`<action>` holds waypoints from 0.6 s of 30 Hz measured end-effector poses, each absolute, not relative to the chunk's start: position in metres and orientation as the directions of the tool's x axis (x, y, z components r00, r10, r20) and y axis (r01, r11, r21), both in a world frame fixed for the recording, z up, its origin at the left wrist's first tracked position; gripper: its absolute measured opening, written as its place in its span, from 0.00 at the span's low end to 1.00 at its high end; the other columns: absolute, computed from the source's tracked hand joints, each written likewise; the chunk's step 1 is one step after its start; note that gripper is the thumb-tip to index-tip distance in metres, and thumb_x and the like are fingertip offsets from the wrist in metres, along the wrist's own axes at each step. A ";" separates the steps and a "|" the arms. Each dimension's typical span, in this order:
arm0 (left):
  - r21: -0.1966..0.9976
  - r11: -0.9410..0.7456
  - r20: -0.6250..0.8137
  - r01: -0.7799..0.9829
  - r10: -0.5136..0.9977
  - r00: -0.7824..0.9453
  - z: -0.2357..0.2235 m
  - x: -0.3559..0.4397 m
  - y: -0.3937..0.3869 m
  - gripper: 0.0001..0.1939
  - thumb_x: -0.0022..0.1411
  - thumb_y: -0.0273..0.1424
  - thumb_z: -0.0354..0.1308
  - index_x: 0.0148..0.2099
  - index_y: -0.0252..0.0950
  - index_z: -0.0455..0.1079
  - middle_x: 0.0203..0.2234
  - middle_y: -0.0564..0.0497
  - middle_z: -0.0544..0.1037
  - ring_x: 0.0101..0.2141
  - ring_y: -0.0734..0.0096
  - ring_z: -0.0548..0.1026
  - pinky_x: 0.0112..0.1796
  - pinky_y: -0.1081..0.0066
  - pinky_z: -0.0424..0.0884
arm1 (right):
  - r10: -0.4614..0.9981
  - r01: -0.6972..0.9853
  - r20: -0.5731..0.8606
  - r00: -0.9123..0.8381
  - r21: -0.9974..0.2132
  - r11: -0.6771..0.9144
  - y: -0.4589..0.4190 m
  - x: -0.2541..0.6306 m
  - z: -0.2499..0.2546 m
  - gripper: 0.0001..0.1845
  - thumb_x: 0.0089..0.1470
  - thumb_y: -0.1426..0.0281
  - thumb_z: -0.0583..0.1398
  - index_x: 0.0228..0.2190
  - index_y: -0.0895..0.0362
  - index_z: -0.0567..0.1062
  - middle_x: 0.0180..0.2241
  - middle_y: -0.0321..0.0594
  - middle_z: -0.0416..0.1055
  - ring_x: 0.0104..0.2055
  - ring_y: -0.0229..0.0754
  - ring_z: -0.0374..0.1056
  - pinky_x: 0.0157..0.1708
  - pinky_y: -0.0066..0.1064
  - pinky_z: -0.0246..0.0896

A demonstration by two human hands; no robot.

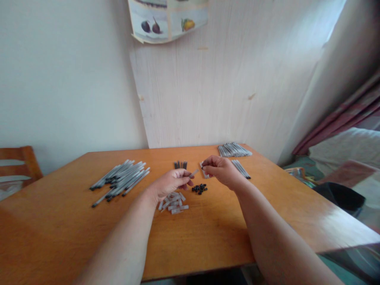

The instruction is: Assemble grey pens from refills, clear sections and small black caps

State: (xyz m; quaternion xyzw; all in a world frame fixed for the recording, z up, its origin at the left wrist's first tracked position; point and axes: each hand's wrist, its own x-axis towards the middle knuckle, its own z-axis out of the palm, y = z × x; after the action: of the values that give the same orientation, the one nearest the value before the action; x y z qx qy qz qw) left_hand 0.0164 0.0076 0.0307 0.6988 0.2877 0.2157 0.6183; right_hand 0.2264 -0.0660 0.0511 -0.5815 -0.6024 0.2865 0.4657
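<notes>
"Tube [194, 173] first: how is it sitting against the fingers?"

"It's resting between the thumb and fingers of the left hand [175, 183], which are pinching its lower end above the table [219, 229]. Its long axis is slanting up and to the right, so the free end is pointing roughly toward the right hand [218, 170]."

"Is the right hand touching it?"

"No, a small gap is showing between them. The right thumb and fingertips are pressing together, seemingly on a small dark piece [203, 168], though it's showing too little for me to read its shape. From those fingertips, the tube is lying to the left and slightly lower."

"Which hand is nearer, then?"

"The left, since it's doing the holding; the right is hovering near the free end."

"And how is the tube looking?"

"Pale, translucent, slim and straight, resembling the pieces lying in the loose pile [175, 211] below the left hand. Whether its tip is hollow, I'm not managing to tell. Black pieces [200, 188] are clustering on the table, below the gap between the hands."
</notes>
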 end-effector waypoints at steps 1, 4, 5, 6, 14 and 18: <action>0.988 -0.070 -0.054 0.135 0.667 0.743 0.031 0.017 0.008 0.16 0.58 0.35 0.62 0.46 0.33 0.72 0.35 0.46 0.78 0.30 0.74 0.71 0.36 0.70 0.63 | 0.968 0.437 0.228 0.107 -0.885 0.160 -0.066 0.226 0.051 0.07 0.51 0.70 0.58 0.35 0.57 0.71 0.28 0.38 0.72 0.28 0.35 0.66 0.31 0.26 0.64; 0.988 -0.070 -0.056 0.136 0.662 0.747 0.030 0.016 0.008 0.16 0.58 0.35 0.62 0.47 0.33 0.72 0.35 0.46 0.79 0.30 0.74 0.71 0.36 0.70 0.63 | 0.970 0.457 0.221 0.101 -0.876 0.152 -0.066 0.224 0.051 0.07 0.52 0.71 0.57 0.36 0.57 0.71 0.29 0.38 0.73 0.28 0.36 0.67 0.32 0.27 0.65; 0.988 -0.072 -0.055 0.137 0.662 0.747 0.030 0.016 0.008 0.16 0.58 0.35 0.62 0.47 0.33 0.72 0.35 0.46 0.79 0.30 0.75 0.71 0.36 0.70 0.63 | 0.971 0.467 0.219 0.100 -0.872 0.148 -0.066 0.223 0.051 0.07 0.52 0.71 0.57 0.36 0.57 0.71 0.29 0.38 0.73 0.29 0.36 0.67 0.32 0.27 0.65; 0.988 -0.075 -0.055 0.138 0.662 0.747 0.030 0.016 0.009 0.15 0.58 0.35 0.62 0.47 0.33 0.72 0.35 0.46 0.79 0.30 0.75 0.71 0.36 0.70 0.63 | 0.971 0.477 0.217 0.099 -0.867 0.145 -0.066 0.223 0.051 0.07 0.53 0.71 0.57 0.36 0.57 0.71 0.29 0.39 0.74 0.29 0.36 0.68 0.33 0.27 0.65; 0.986 -0.093 -0.041 0.138 0.666 0.745 0.031 0.016 0.008 0.15 0.57 0.34 0.62 0.45 0.33 0.72 0.35 0.46 0.79 0.30 0.74 0.71 0.36 0.70 0.63 | 0.973 0.531 0.214 0.089 -0.836 0.135 -0.066 0.221 0.050 0.05 0.54 0.71 0.57 0.35 0.57 0.71 0.29 0.40 0.74 0.29 0.36 0.68 0.31 0.26 0.66; 0.986 -0.095 -0.042 0.140 0.667 0.744 0.030 0.016 0.007 0.15 0.57 0.34 0.62 0.45 0.33 0.72 0.35 0.46 0.79 0.29 0.74 0.71 0.36 0.70 0.63 | 0.971 0.512 0.229 0.070 -0.844 0.162 -0.064 0.222 0.047 0.05 0.53 0.70 0.57 0.34 0.57 0.71 0.28 0.40 0.74 0.29 0.36 0.68 0.31 0.26 0.65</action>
State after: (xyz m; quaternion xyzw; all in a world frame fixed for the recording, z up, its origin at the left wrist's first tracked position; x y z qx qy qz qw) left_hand 0.0161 0.0074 0.0299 0.7076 0.2852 0.2159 0.6094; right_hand 0.2216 -0.0642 0.0475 -0.5903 -0.6280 0.2654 0.4321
